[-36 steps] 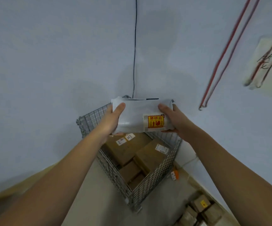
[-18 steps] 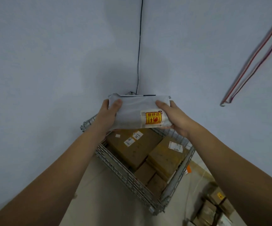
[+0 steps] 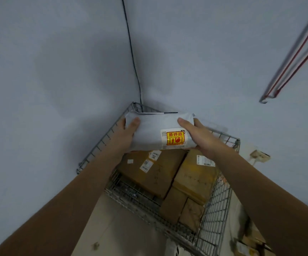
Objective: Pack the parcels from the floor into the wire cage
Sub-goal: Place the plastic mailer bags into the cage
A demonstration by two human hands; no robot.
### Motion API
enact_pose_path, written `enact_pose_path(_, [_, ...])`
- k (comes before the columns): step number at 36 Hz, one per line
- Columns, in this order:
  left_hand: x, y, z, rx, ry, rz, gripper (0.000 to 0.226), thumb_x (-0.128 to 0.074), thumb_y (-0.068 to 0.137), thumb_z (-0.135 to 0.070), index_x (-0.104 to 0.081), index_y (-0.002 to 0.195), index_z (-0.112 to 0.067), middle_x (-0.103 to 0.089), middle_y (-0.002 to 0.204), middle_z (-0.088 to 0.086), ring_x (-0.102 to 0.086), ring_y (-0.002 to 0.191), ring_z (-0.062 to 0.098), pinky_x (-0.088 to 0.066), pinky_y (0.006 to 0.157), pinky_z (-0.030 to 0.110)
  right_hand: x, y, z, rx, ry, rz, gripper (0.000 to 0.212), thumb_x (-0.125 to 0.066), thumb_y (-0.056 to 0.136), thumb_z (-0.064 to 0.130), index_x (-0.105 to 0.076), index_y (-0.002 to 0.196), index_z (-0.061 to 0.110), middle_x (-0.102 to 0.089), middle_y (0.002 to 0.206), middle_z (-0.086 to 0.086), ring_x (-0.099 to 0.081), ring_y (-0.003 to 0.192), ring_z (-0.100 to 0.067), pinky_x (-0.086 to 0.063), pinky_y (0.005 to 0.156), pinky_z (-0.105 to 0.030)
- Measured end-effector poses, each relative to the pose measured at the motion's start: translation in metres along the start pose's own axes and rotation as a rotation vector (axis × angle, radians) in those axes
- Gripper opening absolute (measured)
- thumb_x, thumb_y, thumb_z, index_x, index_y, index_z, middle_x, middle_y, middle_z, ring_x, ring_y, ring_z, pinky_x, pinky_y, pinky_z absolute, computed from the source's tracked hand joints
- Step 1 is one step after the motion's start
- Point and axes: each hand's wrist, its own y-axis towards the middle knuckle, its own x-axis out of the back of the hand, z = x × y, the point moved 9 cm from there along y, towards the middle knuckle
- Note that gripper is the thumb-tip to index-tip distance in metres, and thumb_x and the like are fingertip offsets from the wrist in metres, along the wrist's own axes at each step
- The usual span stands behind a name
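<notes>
A white soft parcel (image 3: 155,129) with a yellow and red fragile sticker is held above the far end of the wire cage (image 3: 216,215). My left hand (image 3: 126,134) grips its left end, thumb on top. My right hand (image 3: 198,137) grips its right end beside the sticker. The cage stands in the room's corner and holds several brown cardboard boxes (image 3: 149,172), the biggest with white labels on top. The parcel hides the far part of the cage's inside.
Pale walls meet in a corner behind the cage, with a black cable (image 3: 132,58) running down it. Red and grey cords (image 3: 293,56) hang on the right wall above a wall socket (image 3: 260,156). More parcels (image 3: 249,246) lie on the floor at the lower right.
The view has come closer to the cage and tilted down. The parcel, still held in both hands, has moved out over the cage's far end.
</notes>
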Motion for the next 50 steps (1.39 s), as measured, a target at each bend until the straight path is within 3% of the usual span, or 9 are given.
enact_pose_path(9, [-0.071,0.086,-0.006,0.001,0.135,0.215,0.066,-0.052,0.098,-0.062,-0.031,0.153,-0.032,-0.054,0.135,-0.002,-0.063,0.111,0.020,-0.063,0.069,0.034,0.057,0.040,-0.022,-0.065,0.077,-0.175,0.061,-0.066,0.090,0.058,-0.045,0.139,0.028,-0.074,0.114,0.000,-0.075,0.096,-0.021,-0.060,0.090,-0.048])
enact_pose_path(15, [-0.101,0.130,0.006,0.049,0.150,0.278,0.070,-0.058,0.096,-0.060,-0.030,0.149,-0.025,-0.050,0.137,0.004,-0.062,0.106,0.018,-0.059,0.079,0.037,0.080,0.045,-0.042,-0.079,0.099,-0.238,0.099,-0.078,0.064,0.076,-0.044,0.144,0.029,-0.072,0.123,0.001,-0.074,0.102,-0.023,-0.056,0.097,-0.051])
enact_pose_path(22, [-0.138,0.169,0.032,0.105,0.188,0.468,0.068,-0.063,0.092,-0.062,-0.041,0.140,-0.019,-0.059,0.127,0.002,-0.066,0.105,0.020,-0.057,0.067,0.029,0.081,0.039,-0.078,-0.130,0.145,-0.359,0.080,-0.077,0.077,0.065,-0.048,0.141,0.026,-0.074,0.120,0.000,-0.074,0.103,-0.024,-0.056,0.096,-0.048])
enact_pose_path(25, [-0.150,0.185,0.057,0.103,0.238,0.545,0.067,-0.065,0.090,-0.064,-0.041,0.136,-0.022,-0.059,0.128,0.003,-0.065,0.107,0.020,-0.059,0.079,0.037,0.079,0.036,-0.110,-0.178,0.152,-0.469,0.098,-0.080,0.065,0.076,-0.046,0.144,0.029,-0.069,0.128,0.000,-0.071,0.110,-0.024,-0.054,0.099,-0.049])
enact_pose_path(28, [-0.156,0.191,0.085,0.136,0.279,0.624,0.060,-0.065,0.089,-0.066,-0.041,0.126,-0.026,-0.060,0.124,0.002,-0.066,0.108,0.022,-0.060,0.089,0.047,0.064,0.034,-0.137,-0.169,0.232,-0.501,0.081,-0.083,0.072,0.061,-0.052,0.137,0.023,-0.074,0.118,-0.004,-0.074,0.103,-0.025,-0.058,0.093,-0.047])
enact_pose_path(32, [-0.156,0.196,0.119,0.130,0.349,0.668,0.051,-0.064,0.091,-0.062,-0.052,0.122,-0.023,-0.063,0.114,-0.004,-0.065,0.099,0.015,-0.055,0.077,0.032,0.039,0.032,-0.188,-0.221,0.334,-0.533,0.069,-0.083,0.078,0.048,-0.054,0.134,0.020,-0.076,0.112,-0.008,-0.074,0.101,-0.029,-0.060,0.089,-0.048])
enact_pose_path(38, [-0.167,0.204,0.199,0.123,0.380,0.785,0.083,-0.072,0.061,-0.078,-0.064,0.124,-0.023,-0.067,0.120,-0.001,-0.068,0.105,0.018,-0.061,0.087,0.040,-0.005,0.030,-0.291,-0.367,0.308,-0.411,0.049,-0.088,0.077,0.020,-0.067,0.116,-0.001,-0.072,0.109,-0.025,-0.072,0.099,-0.037,-0.057,0.087,-0.061])
enact_pose_path(43, [-0.209,0.194,0.287,0.230,0.464,0.957,0.032,-0.086,0.080,-0.033,-0.067,0.106,-0.027,-0.071,0.111,-0.003,-0.072,0.093,0.012,-0.055,0.063,0.018,-0.031,0.029,-0.395,-0.561,0.220,-0.260,0.089,-0.098,0.054,0.051,-0.057,0.124,0.016,-0.067,0.121,-0.014,-0.073,0.102,-0.028,-0.061,0.086,-0.053])
enact_pose_path(50, [-0.250,0.176,0.419,0.436,0.245,0.767,0.063,-0.090,0.075,-0.024,-0.056,0.128,-0.015,-0.068,0.118,0.001,-0.072,0.099,0.017,-0.062,0.075,0.032,-0.036,0.038,-0.473,-0.637,0.282,-0.136,0.055,-0.082,0.079,0.050,-0.057,0.124,0.031,-0.074,0.114,0.000,-0.075,0.098,-0.021,-0.062,0.081,-0.040])
